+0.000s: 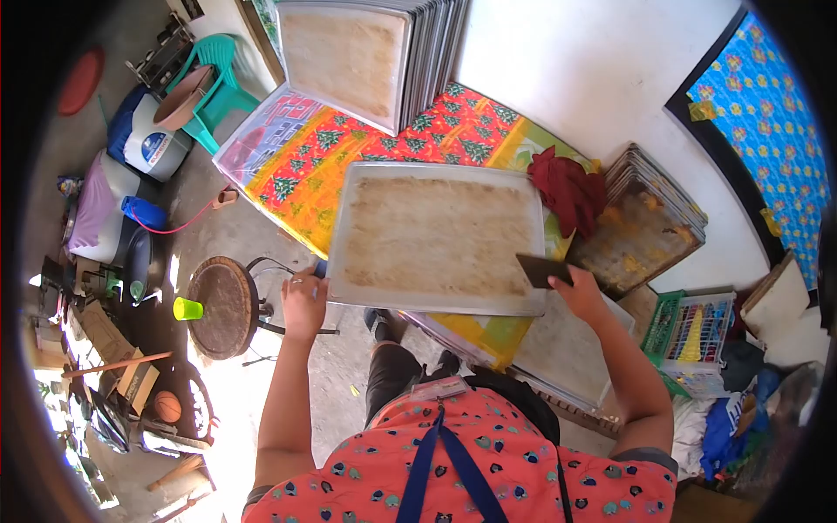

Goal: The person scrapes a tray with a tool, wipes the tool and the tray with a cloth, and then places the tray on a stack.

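Observation:
A large metal baking tray (pixel 440 235) with a brownish, streaky film over its base lies on the patterned tablecloth, its near edge reaching past the table edge. At its near left corner, my left hand (pixel 305 305) is closed against the rim; the fingertips are partly hidden. My right hand (pixel 580 292) grips a dark flat scraper (pixel 542 270), whose blade is over the tray's right side. Beside the tray's far right corner lies a crumpled dark red cloth (pixel 567 187).
A tall stack of similar trays (pixel 349 65) stands at the back of the table. More stained trays (pixel 641 227) lean by the wall on the right. Another tray (pixel 571 357) lies low near my right arm. Left are a round stool (pixel 222 318) with a green cup (pixel 187 309) and a green chair (pixel 214 96).

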A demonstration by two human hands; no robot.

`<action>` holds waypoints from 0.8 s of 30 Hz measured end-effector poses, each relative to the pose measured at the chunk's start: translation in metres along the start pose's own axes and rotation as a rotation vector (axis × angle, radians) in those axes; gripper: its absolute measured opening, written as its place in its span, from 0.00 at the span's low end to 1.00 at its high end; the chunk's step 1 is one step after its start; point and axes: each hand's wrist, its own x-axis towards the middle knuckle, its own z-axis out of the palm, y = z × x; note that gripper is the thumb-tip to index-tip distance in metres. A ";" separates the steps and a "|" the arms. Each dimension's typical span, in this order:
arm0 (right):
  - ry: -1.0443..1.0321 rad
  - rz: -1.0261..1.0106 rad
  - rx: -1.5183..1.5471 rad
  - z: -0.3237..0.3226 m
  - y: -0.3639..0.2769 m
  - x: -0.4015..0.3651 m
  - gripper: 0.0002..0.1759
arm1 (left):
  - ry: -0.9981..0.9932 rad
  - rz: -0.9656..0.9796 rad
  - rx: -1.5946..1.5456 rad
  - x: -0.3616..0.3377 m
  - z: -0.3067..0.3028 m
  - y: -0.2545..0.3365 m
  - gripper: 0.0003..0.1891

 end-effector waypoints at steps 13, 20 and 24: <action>0.254 0.449 0.799 0.037 0.029 -0.017 0.17 | -0.227 -0.370 -0.389 -0.009 0.050 -0.031 0.19; 0.067 0.373 0.782 0.117 -0.031 0.034 0.15 | -0.181 -0.347 -0.422 -0.015 0.056 -0.029 0.18; -0.011 0.298 0.725 0.178 -0.083 0.069 0.13 | -0.211 -0.345 -0.449 -0.019 0.048 -0.012 0.16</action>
